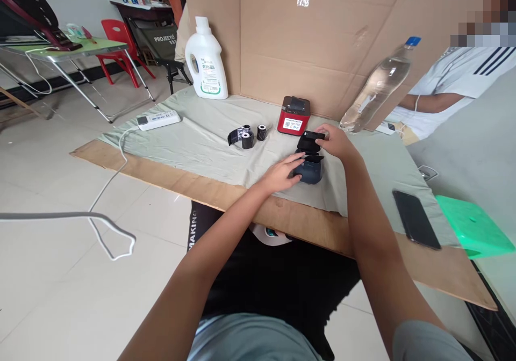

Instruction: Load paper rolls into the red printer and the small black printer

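Note:
A small dark blue printer [311, 168] sits on the cloth-covered table [201, 141] with its lid [309, 141] raised. My left hand [282, 172] grips the left side of the printer's body. My right hand [335, 141] pinches the raised lid from the right. Two small black rolls [253, 135] stand a little to the left, one trailing a strip of tape. A red printer [294, 115] stands just behind the blue one.
A white detergent bottle [206, 63] and a cardboard wall [314, 38] stand at the back. A clear water bottle [377, 89] leans at the right. A power strip [158, 120] lies at the left, a black phone [415, 219] at the right. Another person [451, 89] sits beyond.

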A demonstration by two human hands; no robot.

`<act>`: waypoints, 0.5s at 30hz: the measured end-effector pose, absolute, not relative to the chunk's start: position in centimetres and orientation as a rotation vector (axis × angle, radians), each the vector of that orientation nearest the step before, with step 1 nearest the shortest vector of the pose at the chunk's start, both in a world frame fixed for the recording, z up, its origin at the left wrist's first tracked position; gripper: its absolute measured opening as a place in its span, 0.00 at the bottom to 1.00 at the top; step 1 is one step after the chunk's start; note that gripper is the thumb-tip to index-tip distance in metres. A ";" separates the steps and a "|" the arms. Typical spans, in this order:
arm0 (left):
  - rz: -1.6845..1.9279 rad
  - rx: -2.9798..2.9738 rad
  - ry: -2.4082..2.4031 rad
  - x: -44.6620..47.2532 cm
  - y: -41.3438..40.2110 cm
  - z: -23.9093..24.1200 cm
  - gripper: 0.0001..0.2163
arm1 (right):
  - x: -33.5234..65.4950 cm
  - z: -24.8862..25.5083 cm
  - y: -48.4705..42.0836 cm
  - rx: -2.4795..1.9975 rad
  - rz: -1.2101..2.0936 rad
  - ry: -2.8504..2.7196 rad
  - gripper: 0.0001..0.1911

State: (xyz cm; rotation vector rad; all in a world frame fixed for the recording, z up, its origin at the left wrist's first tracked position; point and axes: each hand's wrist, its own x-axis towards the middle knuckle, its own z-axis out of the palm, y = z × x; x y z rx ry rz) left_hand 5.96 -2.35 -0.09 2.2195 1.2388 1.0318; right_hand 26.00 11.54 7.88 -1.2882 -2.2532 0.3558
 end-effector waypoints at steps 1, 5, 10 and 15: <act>1.025 2.237 1.229 6.0 -2.2 -0.2 0.26 | 26.2 8.4 11.4 -1.295 0.383 -2.297 0.18; 1.016 2.279 1.226 6.2 -2.1 -0.3 0.26 | 26.9 10.6 10.3 -1.342 0.581 -2.487 0.14; 1.022 2.262 1.260 6.2 -2.3 0.0 0.26 | 26.5 11.9 9.2 -1.539 0.839 -2.643 0.12; 1.090 2.173 1.347 6.0 -2.5 0.6 0.18 | 26.4 11.4 9.7 -1.714 0.804 -2.587 0.17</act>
